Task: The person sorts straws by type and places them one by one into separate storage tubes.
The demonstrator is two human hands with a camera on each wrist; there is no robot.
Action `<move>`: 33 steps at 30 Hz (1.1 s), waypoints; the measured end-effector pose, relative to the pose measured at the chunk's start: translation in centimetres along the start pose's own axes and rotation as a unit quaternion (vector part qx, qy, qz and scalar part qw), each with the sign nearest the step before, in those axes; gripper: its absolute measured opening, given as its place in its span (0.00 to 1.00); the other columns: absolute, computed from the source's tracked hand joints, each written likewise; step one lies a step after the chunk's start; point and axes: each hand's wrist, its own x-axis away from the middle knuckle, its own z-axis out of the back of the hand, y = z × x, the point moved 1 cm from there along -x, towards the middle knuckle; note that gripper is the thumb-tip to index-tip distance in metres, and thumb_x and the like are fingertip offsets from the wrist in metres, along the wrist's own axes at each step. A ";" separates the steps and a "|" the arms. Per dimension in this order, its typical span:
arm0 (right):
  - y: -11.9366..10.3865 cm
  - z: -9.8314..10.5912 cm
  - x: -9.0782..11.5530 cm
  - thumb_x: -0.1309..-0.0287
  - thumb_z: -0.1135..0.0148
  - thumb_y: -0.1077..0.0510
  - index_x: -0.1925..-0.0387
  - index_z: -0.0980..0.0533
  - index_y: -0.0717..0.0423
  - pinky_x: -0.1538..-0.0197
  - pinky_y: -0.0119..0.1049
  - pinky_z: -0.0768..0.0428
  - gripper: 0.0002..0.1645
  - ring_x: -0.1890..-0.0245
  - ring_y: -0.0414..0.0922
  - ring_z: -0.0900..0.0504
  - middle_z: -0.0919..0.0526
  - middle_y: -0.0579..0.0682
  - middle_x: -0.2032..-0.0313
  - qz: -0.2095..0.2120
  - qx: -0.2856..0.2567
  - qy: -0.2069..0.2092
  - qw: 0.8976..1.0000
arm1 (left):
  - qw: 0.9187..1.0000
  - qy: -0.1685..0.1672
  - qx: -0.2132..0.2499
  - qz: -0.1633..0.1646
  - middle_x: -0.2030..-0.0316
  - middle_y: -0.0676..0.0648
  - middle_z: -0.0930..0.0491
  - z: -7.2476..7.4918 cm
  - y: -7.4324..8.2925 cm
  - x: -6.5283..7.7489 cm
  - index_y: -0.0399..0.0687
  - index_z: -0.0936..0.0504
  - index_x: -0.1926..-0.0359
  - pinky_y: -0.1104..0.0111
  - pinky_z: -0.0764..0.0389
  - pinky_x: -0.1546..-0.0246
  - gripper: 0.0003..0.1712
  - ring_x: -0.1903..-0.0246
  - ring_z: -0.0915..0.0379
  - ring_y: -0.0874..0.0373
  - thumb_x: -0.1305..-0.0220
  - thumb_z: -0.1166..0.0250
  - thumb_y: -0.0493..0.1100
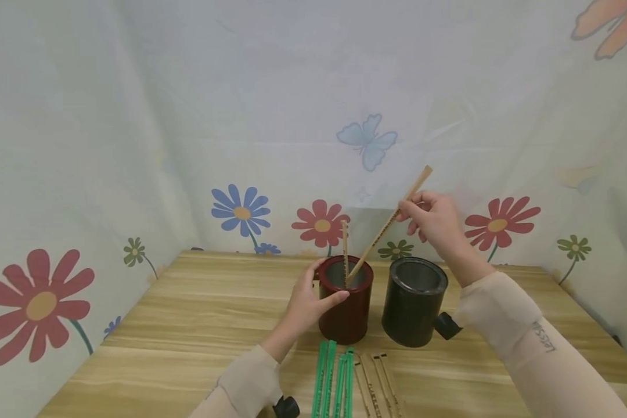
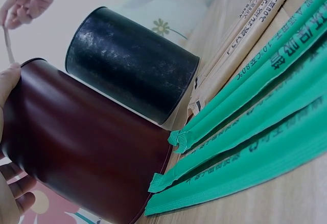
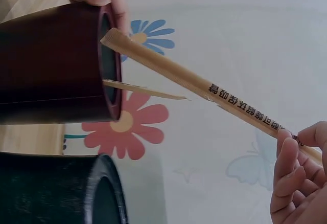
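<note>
My left hand (image 1: 305, 305) grips the dark red cylindrical holder (image 1: 345, 322) from its left side, thumb over the near rim and fingers around the far side. A brown paper-wrapped straw (image 1: 345, 247) stands inside it, its upper part above the rim. My right hand (image 1: 435, 220) pinches another brown paper-wrapped straw (image 3: 179, 74) near its upper part, above and to the right of the holder. This straw slants down to the left, and its lower end overlaps the holder's mouth in the head view. Dark printed characters run along its wrapper.
A black cylindrical holder (image 1: 411, 316) stands just right of the red one. In front lie several green-wrapped straws (image 2: 240, 147) and several brown-wrapped straws (image 1: 381, 383) on the wood-grain table (image 1: 214, 302). A flower-printed cloth (image 1: 271, 116) hangs behind the table.
</note>
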 end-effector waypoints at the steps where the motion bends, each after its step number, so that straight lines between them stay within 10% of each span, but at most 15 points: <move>1: 0.2 -0.2 -0.1 0.35 0.44 0.50 0.60 0.25 0.61 0.83 0.30 0.30 0.16 0.83 0.35 0.24 0.18 0.30 0.78 -0.002 0.005 -0.004 1.000 | 1.000 0.000 -0.001 0.001 0.36 0.42 0.31 0.0 0.0 0.0 0.47 0.39 0.31 0.48 0.33 0.38 0.51 0.36 0.36 0.46 0.51 0.26 0.59; 12: 2.2 -2.9 -0.1 0.36 0.44 0.52 0.65 0.21 0.60 0.82 0.33 0.29 0.14 0.83 0.40 0.23 0.12 0.52 0.70 -0.009 0.072 -0.038 0.997 | 1.000 -0.001 -0.004 0.007 0.35 0.40 0.33 0.0 0.1 0.0 0.43 0.40 0.30 0.47 0.33 0.37 0.53 0.35 0.38 0.44 0.52 0.26 0.59; 33: 3.8 -7.7 0.2 0.37 0.41 0.55 0.74 0.21 0.57 0.72 0.32 0.24 0.12 0.86 0.41 0.25 0.17 0.51 0.78 0.009 0.165 -0.116 0.979 | 1.000 0.001 -0.006 0.010 0.34 0.41 0.34 0.0 0.1 0.1 0.45 0.39 0.30 0.48 0.33 0.37 0.52 0.34 0.38 0.45 0.51 0.27 0.61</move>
